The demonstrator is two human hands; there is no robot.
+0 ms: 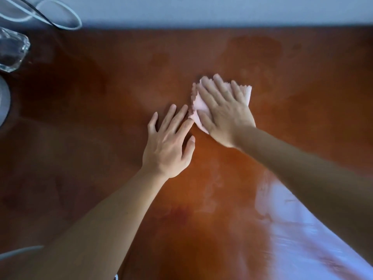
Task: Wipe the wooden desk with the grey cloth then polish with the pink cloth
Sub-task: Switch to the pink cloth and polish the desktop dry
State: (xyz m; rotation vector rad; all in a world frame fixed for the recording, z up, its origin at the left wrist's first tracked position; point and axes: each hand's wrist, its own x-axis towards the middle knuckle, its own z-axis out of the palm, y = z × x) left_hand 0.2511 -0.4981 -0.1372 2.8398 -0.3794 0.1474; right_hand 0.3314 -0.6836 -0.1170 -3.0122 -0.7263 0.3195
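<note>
The pink cloth (198, 106) lies folded on the reddish-brown wooden desk (101, 98), a little right of the middle. My right hand (224, 112) presses flat on top of it with straight, spread fingers, covering most of it. My left hand (171, 144) rests flat on the bare wood just to the cloth's left, and its index fingertip touches the cloth's near left edge. No grey cloth shows in this view.
A clear glass object (12, 51) stands at the desk's far left corner, with white and dark cables (60, 15) looped behind it. A pale rounded object (4, 98) sits at the left edge. Bright window glare (292, 229) covers the near right of the desk.
</note>
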